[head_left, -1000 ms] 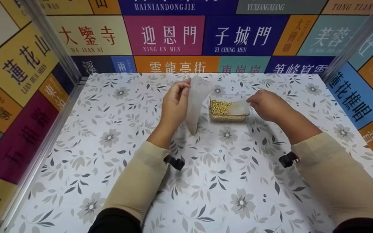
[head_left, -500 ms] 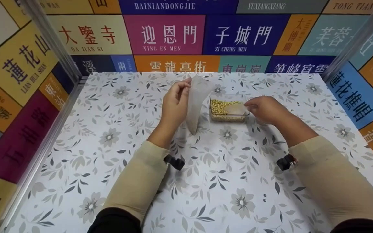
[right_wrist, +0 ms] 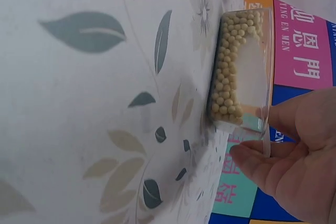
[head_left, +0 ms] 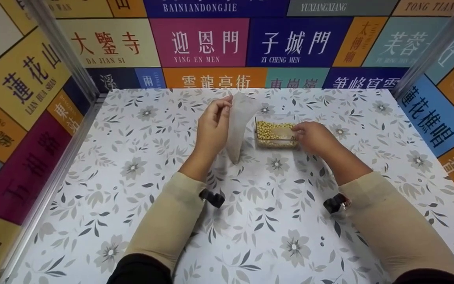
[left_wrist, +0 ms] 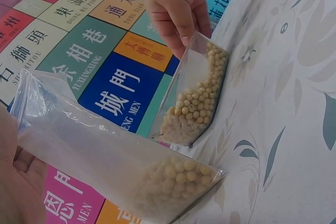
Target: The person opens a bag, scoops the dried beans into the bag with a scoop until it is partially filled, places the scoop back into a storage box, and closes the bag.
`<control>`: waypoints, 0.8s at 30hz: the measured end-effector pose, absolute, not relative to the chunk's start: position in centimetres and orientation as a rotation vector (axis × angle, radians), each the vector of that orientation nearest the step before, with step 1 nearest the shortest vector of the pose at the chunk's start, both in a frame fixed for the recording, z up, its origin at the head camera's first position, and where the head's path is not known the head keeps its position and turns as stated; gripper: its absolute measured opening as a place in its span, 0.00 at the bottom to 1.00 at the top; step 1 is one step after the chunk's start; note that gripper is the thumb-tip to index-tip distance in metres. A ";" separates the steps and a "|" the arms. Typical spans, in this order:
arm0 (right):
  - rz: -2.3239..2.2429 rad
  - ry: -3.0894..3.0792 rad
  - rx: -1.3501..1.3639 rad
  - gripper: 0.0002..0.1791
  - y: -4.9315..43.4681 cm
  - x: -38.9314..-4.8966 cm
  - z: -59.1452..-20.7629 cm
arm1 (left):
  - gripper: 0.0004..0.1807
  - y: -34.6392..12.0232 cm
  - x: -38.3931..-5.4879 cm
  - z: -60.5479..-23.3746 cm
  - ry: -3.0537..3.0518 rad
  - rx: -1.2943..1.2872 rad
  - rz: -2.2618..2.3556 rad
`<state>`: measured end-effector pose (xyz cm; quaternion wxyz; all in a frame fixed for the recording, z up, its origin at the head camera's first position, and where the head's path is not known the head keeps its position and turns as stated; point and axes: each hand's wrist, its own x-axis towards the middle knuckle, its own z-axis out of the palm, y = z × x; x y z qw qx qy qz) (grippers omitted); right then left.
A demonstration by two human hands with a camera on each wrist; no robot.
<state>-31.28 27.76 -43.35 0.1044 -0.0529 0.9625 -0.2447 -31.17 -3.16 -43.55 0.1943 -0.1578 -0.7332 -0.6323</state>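
Observation:
My left hand [head_left: 213,125] pinches the upper edge of a translucent zip bag [head_left: 238,128], which stands upright with its mouth partly spread. Round yellowish beans [left_wrist: 181,179], like soybeans, lie at the bag's bottom in the left wrist view. To its right sits a clear rectangular box [head_left: 257,143] holding more such beans [head_left: 265,129]. My right hand [head_left: 317,137], at the box's right end, pinches the short handle of a whitish translucent scoop [right_wrist: 252,74]. The scoop's bowl is down inside the box among the beans, seen through the wall.
A white tablecloth [head_left: 250,232] with grey flowers and leaves covers the table. Panels with printed lettering [head_left: 201,43] wall in the back and both sides. Metal posts [head_left: 69,59] stand at the corners. Each wrist wears a small black camera [head_left: 212,198].
My right hand has moved left and slightly down, pushing the scoop further into the beans in the box. The left hand and the bag have stayed in place.

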 end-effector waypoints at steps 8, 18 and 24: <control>-0.814 2.822 -0.110 0.22 28.1 -31.1 -43.9 | 0.09 -3.1 -31.1 -43.6 -2.044 -0.444 -1.785; -0.953 2.846 -0.080 0.22 29.1 -30.3 -44.4 | 0.09 -3.2 -31.1 -43.8 -2.065 -0.437 -1.763; -1.032 2.863 -0.080 0.22 29.8 -29.9 -44.6 | 0.08 -3.1 -31.1 -43.6 -2.053 -0.438 -1.778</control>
